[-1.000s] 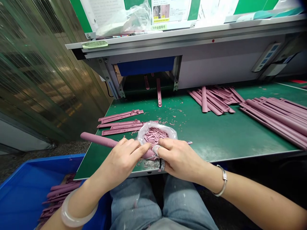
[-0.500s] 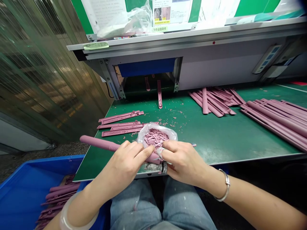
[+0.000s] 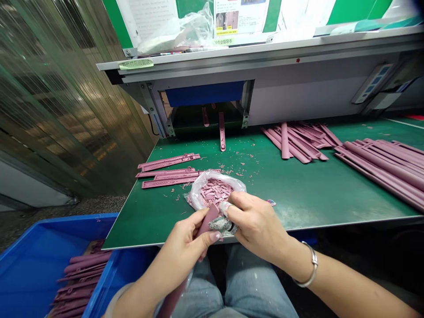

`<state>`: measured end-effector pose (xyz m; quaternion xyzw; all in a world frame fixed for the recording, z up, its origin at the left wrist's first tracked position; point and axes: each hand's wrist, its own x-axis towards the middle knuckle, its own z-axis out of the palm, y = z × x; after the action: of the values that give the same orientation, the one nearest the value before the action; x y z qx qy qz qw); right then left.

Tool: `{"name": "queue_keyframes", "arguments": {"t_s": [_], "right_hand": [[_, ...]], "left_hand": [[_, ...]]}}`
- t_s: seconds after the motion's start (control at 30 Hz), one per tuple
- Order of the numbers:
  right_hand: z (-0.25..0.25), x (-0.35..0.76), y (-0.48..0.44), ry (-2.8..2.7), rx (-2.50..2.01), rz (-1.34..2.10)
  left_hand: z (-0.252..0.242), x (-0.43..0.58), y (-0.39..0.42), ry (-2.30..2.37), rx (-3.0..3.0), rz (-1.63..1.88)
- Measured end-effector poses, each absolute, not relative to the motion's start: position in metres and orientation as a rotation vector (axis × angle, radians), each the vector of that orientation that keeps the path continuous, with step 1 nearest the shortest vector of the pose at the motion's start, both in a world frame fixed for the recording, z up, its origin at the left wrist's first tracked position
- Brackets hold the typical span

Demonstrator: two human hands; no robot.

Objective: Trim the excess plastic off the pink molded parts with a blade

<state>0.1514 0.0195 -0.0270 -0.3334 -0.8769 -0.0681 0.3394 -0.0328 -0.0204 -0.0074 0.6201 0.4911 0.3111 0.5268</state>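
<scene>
From the head camera, the left hand (image 3: 185, 243) pinches a long mauve rubber strip (image 3: 207, 225) narrowly between thumb and fingers, and the strip's lower end runs off the bottom of the frame. The right hand (image 3: 258, 225) curls closely around a small grey speckled object (image 3: 220, 224), which its fingers partly hide, so what it is cannot be made out. Both hands sit at the front edge of the green-topped workbench (image 3: 308, 207), just beside a clear plastic bag (image 3: 197, 196) of mauve offcuts (image 3: 215, 191). Open mat stretches right of the bag to stacked mauve bars (image 3: 380, 170). Flat mauve pieces (image 3: 168, 179) lie left of it. At lower left, the frame cuts off a blue plastic crate (image 3: 29, 260).
</scene>
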Motion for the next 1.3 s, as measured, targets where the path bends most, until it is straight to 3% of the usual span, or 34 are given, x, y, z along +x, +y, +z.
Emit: {"name": "queue_keyframes", "arguments": {"t_s": [0.33, 0.57, 1.03, 1.3], "right_hand": [[-0.027, 0.15, 0.018, -2.327, -0.941, -0.205], [-0.035, 0.156, 0.019, -1.984, -0.863, 0.418], [-0.029, 0.17, 0.01, -2.274, -0.999, 0.342], [-0.033, 0.166, 0.006, -2.305, -0.911, 0.535]], "left_hand": [[-0.018, -0.022, -0.025, 1.19, 1.281, 0.906], [-0.018, -0.024, -0.026, 1.225, 1.33, 0.936], [-0.013, -0.025, -0.029, 1.41, 1.492, 1.077], [-0.015, -0.026, -0.027, 1.279, 1.337, 1.064]]}}
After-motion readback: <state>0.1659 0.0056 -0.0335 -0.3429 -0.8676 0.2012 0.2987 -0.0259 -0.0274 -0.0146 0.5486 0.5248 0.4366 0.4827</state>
